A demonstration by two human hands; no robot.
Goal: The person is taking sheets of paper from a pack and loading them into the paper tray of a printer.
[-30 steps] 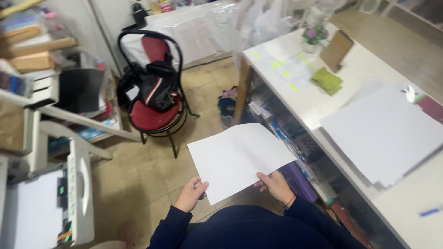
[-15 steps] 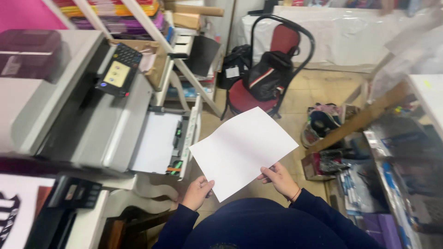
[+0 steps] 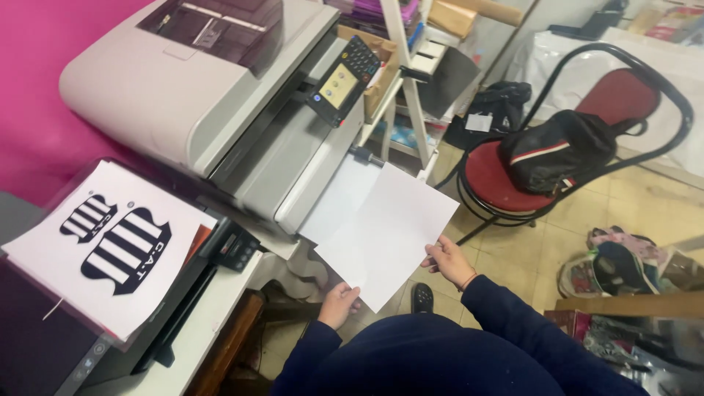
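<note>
I hold a blank white sheet of paper in front of my body with both hands. My left hand grips its lower left edge and my right hand pinches its right edge. The sheet hangs over the floor just right of a large grey copier, beside the copier's open side tray. Dark blue sleeves cover both my arms.
A smaller printer at lower left carries a sheet with black striped shield prints. A red chair with a black bag stands at right. Shelves rise behind the copier. Bags lie on the tiled floor.
My view has swung left from the white table and chair to the copier. The sheet stays held in both hands and now sits close to the copier's side tray.
</note>
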